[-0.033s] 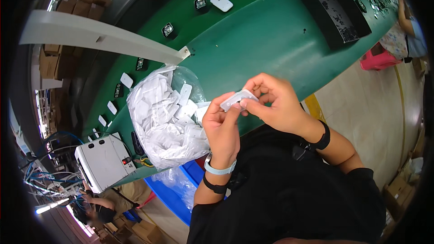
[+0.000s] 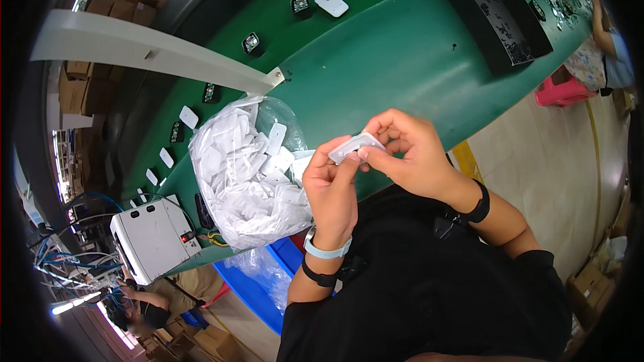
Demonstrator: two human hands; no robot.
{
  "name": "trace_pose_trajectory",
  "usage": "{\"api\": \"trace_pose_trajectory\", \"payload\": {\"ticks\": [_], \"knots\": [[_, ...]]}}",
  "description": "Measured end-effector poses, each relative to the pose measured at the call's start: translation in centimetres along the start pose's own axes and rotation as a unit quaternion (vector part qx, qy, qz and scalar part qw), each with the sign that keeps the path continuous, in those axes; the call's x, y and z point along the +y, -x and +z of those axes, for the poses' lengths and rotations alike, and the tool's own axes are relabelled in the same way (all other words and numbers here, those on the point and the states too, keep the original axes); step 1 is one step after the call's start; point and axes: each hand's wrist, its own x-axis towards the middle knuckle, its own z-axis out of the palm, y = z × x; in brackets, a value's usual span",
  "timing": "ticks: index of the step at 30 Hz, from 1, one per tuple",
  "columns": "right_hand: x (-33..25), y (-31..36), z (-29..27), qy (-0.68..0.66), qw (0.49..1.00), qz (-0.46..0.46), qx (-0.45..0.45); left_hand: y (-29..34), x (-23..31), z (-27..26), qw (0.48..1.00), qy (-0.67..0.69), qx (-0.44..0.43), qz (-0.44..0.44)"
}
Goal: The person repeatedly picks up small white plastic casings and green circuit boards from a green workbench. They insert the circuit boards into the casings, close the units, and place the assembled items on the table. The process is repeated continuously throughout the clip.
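Worktable [image 2: 382, 80], long, green, upper-centre; pale floor [image 2: 550, 151], right; white rounded plastic plate [image 2: 355, 144] clamped between fingertips, left hand [image 2: 333, 193], right hand [image 2: 416, 157].

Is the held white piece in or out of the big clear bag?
Out: left hand and right hand hold the white piece right of the clear bag.

Lane: smooth green tabletop [image 2: 389, 67].
I see room ahead of right hand [image 2: 414, 161], between clear plastic bag [image 2: 284, 115] and long black open box [image 2: 471, 23]; slanting white beam [image 2: 154, 50] blocks left.
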Motion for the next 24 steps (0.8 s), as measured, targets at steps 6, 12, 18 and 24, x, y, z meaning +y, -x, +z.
{"api": "trace_pose_trajectory", "payload": {"ticks": [6, 12, 18, 24], "knots": [[0.9, -1.0, -0.5, 0.004, 0.995, -0.059, -0.084, -0.4, 1.0, -1.4, 0.997, 0.051, -0.013, -0.064], [3.1, -2.9, 1.0, -0.101, 0.965, -0.058, -0.233, -0.3, 2.6, -3.8, 0.985, 0.123, -0.015, -0.121], [3.6, -4.9, 3.0, -0.180, 0.968, -0.017, -0.177, -1.3, 9.6, -9.3, 0.991, -0.064, -0.113, -0.041], [3.0, -6.2, 1.9, -0.265, 0.958, 0.012, -0.110, -14.5, 20.0, -30.3, 0.752, -0.559, 0.280, 0.210]]}}
